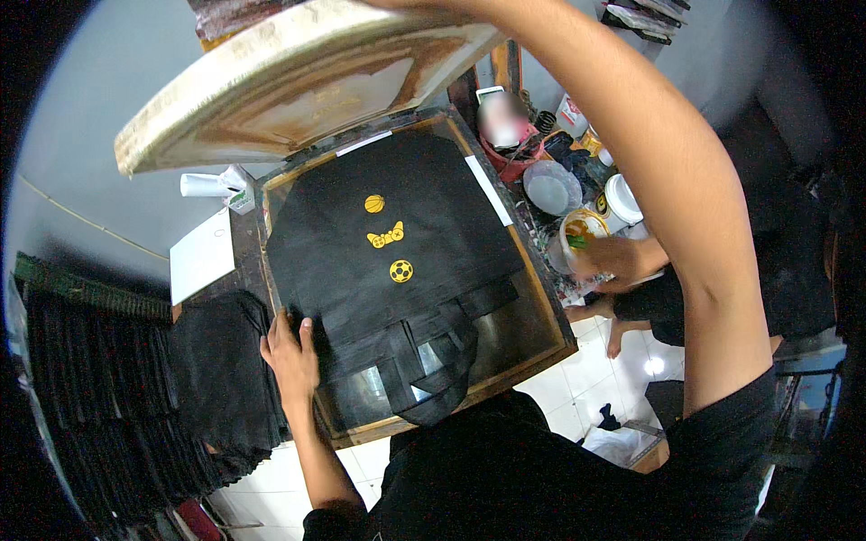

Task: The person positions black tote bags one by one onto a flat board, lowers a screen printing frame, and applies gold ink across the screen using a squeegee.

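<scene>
A person in a black short-sleeved top leans over a glass-topped, wood-rimmed surface [510, 343], where a black fabric bag [329, 234] lies flat, three yellow prints [385, 235] of a basketball, a game controller and a football down its middle. Only a sliver of the right hand [397, 4] shows at the upper edge of view, by a pale-rimmed, brown-stained screen frame [298, 86] tilted up above the bag; I cannot tell whether that grip is clenched. The frame's top is cut off too, and the markings on its underside are too faint to read. The left hand [296, 361] rests at the surface's left rim beside the bag, its grip released, thumb apart from the fingers. The bag's looped black handles [433, 401] overlap, hard to separate from one another. At right, a co-worker's hand [600, 259], smeared by motion, meets a white tub [559, 254] streaked with yellow; a blurred patch obscures what stands above a pinkish-red container [516, 164]. Stacked black cloth [99, 388] fills the lower left, fading into shadow, below a grey wall [81, 135]; white floor tiles [552, 388] show beneath the surface.
</scene>
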`<state>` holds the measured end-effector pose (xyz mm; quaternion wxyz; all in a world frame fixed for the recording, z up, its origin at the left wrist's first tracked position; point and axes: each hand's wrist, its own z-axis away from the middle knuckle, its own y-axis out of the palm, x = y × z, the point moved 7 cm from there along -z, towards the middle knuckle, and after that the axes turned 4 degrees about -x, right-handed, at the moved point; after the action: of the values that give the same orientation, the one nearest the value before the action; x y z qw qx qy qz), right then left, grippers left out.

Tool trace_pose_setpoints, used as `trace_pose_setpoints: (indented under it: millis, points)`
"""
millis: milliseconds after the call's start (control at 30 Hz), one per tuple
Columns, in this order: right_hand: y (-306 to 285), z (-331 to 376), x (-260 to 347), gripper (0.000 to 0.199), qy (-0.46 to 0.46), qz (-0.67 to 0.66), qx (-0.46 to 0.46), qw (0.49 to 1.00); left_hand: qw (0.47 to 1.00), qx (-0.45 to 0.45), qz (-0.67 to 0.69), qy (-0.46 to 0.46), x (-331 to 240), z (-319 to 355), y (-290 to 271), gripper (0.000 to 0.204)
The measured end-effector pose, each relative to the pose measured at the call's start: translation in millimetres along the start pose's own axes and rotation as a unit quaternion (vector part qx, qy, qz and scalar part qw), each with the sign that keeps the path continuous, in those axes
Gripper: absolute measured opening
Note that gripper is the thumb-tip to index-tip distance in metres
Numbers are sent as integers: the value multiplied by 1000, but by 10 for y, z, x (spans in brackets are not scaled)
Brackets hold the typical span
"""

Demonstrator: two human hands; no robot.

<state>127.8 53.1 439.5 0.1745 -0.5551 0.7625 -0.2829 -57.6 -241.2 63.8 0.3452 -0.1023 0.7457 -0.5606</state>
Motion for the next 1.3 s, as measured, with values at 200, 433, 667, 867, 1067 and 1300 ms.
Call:
trace_pose_setpoints:
  millis: [200, 433, 667, 867, 1067, 1300]
  points:
    - [164, -248, -107, 29, 17, -4, 7, 1000, 999, 39, -29, -16, 81, -69, -105, 48]
    - [209, -473, -228, 31, 29, 5, 8, 1000, 998, 36, -42, -1, 86, -157, -118, 44]
    - [199, -491, -240, 31, 30, 0, 1, 1000, 997, 57, -50, -5, 50, -215, -136, 41]
    - [219, -505, -275, 34, 29, 22, -9, 999, 993, 76, -87, -35, -137, -322, -204, 45]
    - [221, -489, -293, 35, 35, 17, -7, 999, 992, -13, 77, 99, -1023, -786, 401, 58]
    - [229, -510, -226, 33, 23, 15, -8, 1000, 991, 74, 33, 105, -1934, -1674, 1473, 101]
